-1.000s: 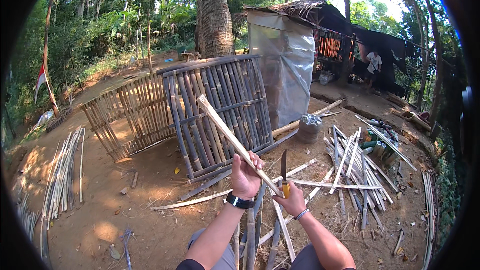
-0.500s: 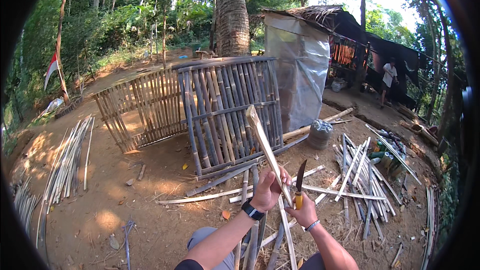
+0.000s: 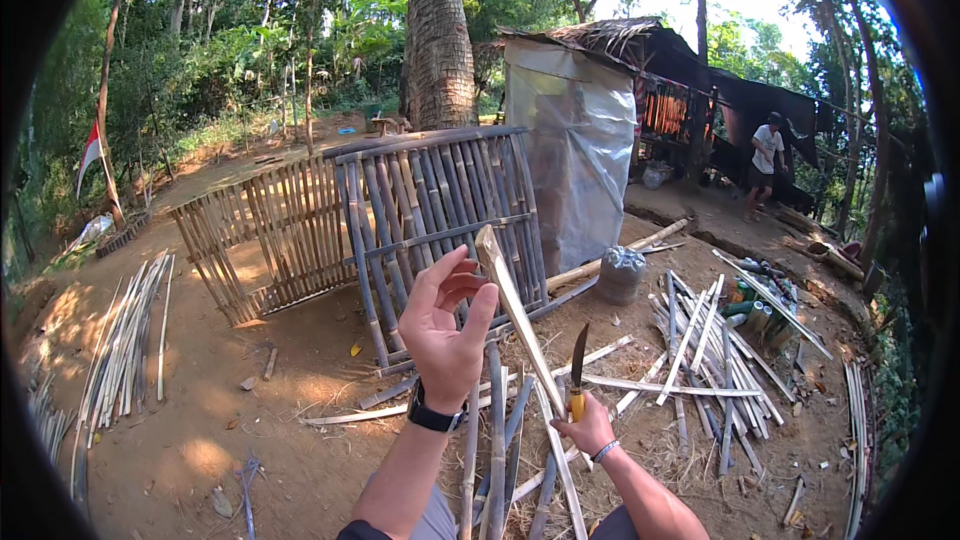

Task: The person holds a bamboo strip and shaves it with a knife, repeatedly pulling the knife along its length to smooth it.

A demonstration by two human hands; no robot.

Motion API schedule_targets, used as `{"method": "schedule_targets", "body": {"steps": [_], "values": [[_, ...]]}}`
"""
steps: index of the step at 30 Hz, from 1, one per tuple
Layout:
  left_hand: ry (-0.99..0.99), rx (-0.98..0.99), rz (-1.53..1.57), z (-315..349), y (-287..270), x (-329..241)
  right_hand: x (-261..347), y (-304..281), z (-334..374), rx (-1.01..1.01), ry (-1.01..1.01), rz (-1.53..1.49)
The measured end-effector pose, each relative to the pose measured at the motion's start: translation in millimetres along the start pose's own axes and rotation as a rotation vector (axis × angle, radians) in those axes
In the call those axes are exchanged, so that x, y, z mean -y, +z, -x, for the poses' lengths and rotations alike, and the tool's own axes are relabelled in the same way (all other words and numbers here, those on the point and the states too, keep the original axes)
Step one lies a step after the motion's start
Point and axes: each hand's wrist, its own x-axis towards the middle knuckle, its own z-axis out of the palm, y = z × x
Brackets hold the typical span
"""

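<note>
My left hand (image 3: pixel 445 330), a dark watch on its wrist, is raised with fingers apart and nothing in it, just left of a pale split bamboo strip (image 3: pixel 520 318). The strip slants from its broad upper end down past my right hand toward my legs. My right hand (image 3: pixel 590 427), wearing a light bracelet, is closed around the yellow handle of a knife (image 3: pixel 578 365). Its dark blade points upward, to the right of the strip. My right thumb lies by the strip; I cannot tell whether it presses on it.
Ahead stands a bamboo slat panel (image 3: pixel 450 230), with a lighter slatted frame (image 3: pixel 270 240) behind it. Split bamboo lies in a pile (image 3: pixel 715 340) at right and a bundle (image 3: pixel 130 340) at left. A large plastic jug (image 3: pixel 621 278) stands near a plastic-sheeted hut (image 3: pixel 570 140). Another person (image 3: pixel 767 160) stands far right.
My left hand has let go of the bamboo strip and moved up and left, its fingers now spread. My right hand still holds the knife. The view has shifted slightly.
</note>
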Motion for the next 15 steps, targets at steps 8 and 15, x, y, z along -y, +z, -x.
{"method": "schedule_targets", "body": {"steps": [8, 15], "values": [[0.103, -0.127, -0.183, -7.2, 13.6, -12.1, -9.2, 8.4, -5.9, -0.018, 0.02, -0.008], [0.369, -0.19, -0.479, -9.7, -10.4, -4.6, 3.6, 17.8, -1.1, -0.04, 0.072, -0.249]]}}
